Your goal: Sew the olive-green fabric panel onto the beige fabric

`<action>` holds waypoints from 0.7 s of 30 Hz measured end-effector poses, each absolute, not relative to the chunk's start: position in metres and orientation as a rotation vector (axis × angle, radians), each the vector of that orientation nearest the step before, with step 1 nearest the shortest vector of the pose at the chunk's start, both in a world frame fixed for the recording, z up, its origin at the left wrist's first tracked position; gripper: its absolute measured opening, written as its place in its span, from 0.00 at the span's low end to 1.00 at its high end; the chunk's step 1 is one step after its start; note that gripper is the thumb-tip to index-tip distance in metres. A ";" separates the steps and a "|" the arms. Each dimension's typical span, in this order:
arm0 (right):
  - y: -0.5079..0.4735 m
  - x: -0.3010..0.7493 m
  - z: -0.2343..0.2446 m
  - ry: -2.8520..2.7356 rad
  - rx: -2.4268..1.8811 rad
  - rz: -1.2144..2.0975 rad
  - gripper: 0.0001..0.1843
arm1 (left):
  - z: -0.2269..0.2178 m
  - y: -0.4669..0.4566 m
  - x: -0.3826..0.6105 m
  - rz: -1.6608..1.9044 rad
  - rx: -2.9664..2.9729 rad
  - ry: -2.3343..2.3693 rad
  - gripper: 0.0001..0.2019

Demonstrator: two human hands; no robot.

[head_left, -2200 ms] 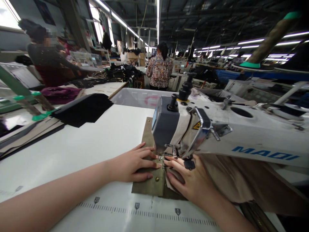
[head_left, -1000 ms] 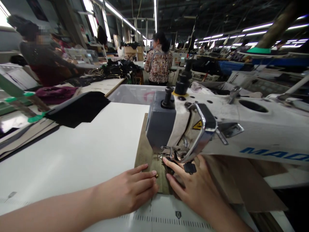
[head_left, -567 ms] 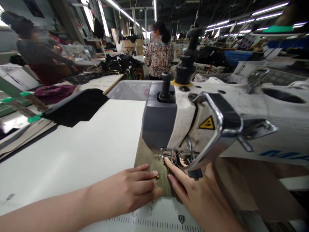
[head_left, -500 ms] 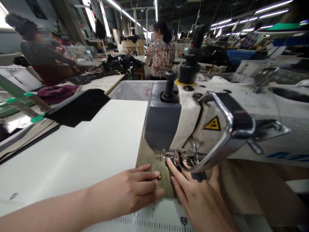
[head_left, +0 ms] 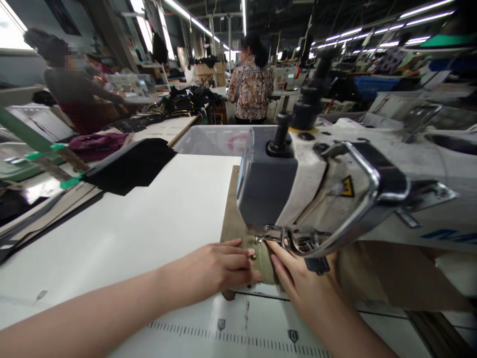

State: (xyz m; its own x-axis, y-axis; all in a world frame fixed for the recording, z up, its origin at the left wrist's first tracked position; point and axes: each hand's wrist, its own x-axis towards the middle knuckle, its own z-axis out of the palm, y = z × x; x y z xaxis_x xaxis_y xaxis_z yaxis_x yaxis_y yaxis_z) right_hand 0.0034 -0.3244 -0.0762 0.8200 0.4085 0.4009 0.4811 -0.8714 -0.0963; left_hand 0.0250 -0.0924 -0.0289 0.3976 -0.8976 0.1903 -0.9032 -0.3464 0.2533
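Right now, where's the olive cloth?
In the head view, the olive cloth lies near centre on the white table, partly beneath the sewing machine, left hand on its near end, right hand at its right.

Black fabric (head_left: 132, 166) lies near a purple cloth (head_left: 100, 143), and a person (head_left: 251, 92) stands beyond a translucent plastic bin (head_left: 208, 141).

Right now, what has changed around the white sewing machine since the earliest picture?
The olive-green fabric strip has slid away from the person, bringing its round brass stud nearer the silver metal presser foot. The left hand has drawn back from beside the foot to the stud. The right hand stays near the foot; the flat black cloth hasn't moved.
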 end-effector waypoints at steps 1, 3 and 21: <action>-0.323 0.004 -0.076 -0.662 -2.805 -0.553 0.25 | -0.029 -0.092 0.026 0.013 2.345 -1.568 0.14; -0.322 0.005 -0.077 -0.643 -2.802 -0.552 0.24 | -0.030 -0.091 0.028 -0.013 2.339 -1.560 0.15; -0.345 0.042 -0.101 -1.099 -3.110 -0.361 0.27 | -0.037 -0.089 0.057 -0.051 2.379 -1.482 0.14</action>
State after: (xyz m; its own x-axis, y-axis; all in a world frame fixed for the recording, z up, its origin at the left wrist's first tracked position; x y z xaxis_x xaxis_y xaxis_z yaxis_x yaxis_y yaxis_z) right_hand 0.0423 -0.3451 -0.1013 0.7588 0.6351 0.1446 0.5969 -0.7669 0.2359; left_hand 0.0574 -0.0893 -0.0374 0.4560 -0.8780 0.1455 -0.8659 -0.3999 0.3006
